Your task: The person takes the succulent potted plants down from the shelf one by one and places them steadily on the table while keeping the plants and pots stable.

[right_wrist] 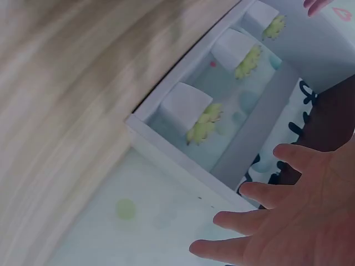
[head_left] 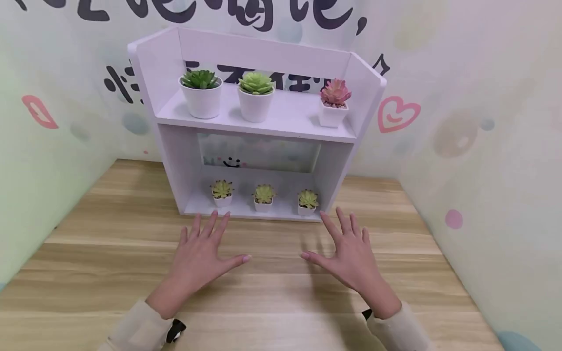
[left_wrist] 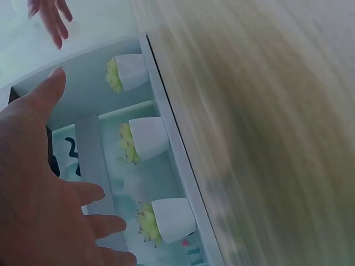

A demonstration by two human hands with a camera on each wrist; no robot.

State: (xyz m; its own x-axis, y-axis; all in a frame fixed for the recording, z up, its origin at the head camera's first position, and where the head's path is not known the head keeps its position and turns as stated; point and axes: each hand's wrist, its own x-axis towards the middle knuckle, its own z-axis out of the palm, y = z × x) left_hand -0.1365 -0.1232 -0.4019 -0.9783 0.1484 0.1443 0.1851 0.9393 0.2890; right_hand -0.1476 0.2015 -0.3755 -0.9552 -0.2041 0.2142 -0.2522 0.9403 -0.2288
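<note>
Head view shows the left hand (head_left: 198, 257) and the right hand (head_left: 352, 257) spread wide, holding nothing; they seem to hang over the table (head_left: 263, 302); the shelf (head_left: 290, 108) stands just past them. Down low in it, the left plant (head_left: 222, 193) is just past the left hand; the middle plant (head_left: 263, 196) is past the gap between the hands; the right plant (head_left: 307, 201) is just past the right hand; all three are small. Up high, farther from the hands, the dark plant (head_left: 200, 97) and the light plant (head_left: 256, 102) are near each other, toward the left hand's side; the pink plant (head_left: 334, 109) is by itself, toward the right hand's side. All six stand upright, so setting them out looks done to me; I see no loose plant near the hands, so maybe nothing is left; whether this is the end of the work or its start, I can't tell.
</note>
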